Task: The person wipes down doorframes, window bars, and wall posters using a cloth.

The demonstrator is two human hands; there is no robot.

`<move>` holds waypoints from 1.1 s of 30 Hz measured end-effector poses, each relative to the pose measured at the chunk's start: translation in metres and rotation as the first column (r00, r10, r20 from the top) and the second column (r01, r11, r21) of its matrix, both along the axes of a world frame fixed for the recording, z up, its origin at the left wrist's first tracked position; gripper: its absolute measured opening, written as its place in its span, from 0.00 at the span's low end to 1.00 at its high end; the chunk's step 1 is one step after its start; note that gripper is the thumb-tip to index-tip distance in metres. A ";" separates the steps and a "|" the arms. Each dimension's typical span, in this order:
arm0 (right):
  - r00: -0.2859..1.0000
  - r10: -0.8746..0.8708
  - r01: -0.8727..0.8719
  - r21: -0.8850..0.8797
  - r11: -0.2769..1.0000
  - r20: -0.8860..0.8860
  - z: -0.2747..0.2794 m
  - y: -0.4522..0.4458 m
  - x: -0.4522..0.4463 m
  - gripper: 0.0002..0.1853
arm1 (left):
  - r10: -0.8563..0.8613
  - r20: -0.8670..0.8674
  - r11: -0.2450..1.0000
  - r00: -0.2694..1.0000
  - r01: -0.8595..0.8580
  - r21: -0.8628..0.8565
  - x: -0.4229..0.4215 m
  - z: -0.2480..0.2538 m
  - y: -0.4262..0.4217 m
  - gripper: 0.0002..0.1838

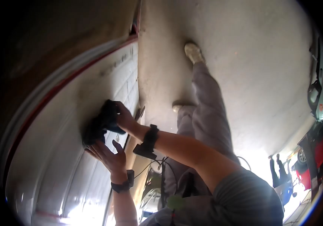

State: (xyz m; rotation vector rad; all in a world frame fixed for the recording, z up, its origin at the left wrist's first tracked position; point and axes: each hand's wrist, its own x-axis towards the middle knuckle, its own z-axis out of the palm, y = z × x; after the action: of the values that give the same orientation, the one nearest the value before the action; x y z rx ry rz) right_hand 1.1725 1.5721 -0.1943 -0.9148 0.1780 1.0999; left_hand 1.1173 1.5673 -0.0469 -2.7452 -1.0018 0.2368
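A bunched black cloth (100,123) lies against a pale, ridged panel (65,165). My right hand (126,119) reaches across from the right and has its fingers curled on the cloth's upper end. Below it, my left hand (110,157) is open, fingers stretched out and thumb apart. Its fingertips meet the lower end of the cloth, and part of them is hidden there. Dark smudges (119,63) mark the panel above the hands. Each wrist wears a black strap with a small device, the right one (149,142) being larger.
Red trim (52,101) runs along the panel's curved edge. Pale floor (259,75) spreads to the right, beneath my legs and shoes (194,52). Thin cables (157,162) hang near my waist. Vehicles (321,100) and another person (282,180) appear at the far right.
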 end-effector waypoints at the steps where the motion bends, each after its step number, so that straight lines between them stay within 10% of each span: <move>1: 0.992 0.127 -0.126 -0.037 0.991 0.023 0.024 -0.009 0.034 0.09 | 0.022 0.063 1.000 0.998 -0.021 -0.019 0.011 0.017 -0.004 0.34; 6: 0.934 0.227 -0.182 -0.180 0.967 0.277 0.133 -0.066 0.167 0.12 | 0.016 0.505 0.974 0.863 0.100 -0.202 0.113 0.100 -0.005 0.34; 9: 0.981 0.185 -0.184 -0.022 0.983 0.058 0.191 -0.115 0.243 0.15 | -0.101 0.570 0.940 0.815 0.266 -0.213 0.167 0.138 -0.006 0.36; 15: 0.856 0.029 0.159 -0.316 0.935 0.516 0.262 -0.219 0.392 0.17 | -0.133 0.743 0.922 0.656 0.357 -0.149 0.310 0.257 -0.038 0.26; 22: 0.738 -0.179 0.380 -0.181 0.907 0.650 0.412 -0.266 0.516 0.15 | -0.103 0.811 0.903 0.576 0.396 -0.167 0.423 0.340 -0.035 0.11; 33: 0.320 -0.055 0.692 -0.193 0.696 0.946 0.442 -0.302 0.641 0.15 | 0.022 0.884 0.774 0.467 0.552 -0.311 0.595 0.358 -0.051 0.07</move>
State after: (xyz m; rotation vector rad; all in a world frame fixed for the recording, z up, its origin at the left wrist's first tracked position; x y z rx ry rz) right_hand 1.8134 1.2700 0.2473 -1.8205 -0.1844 -0.1196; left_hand 1.7123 1.5166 0.3112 -3.5755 -0.6041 -1.2607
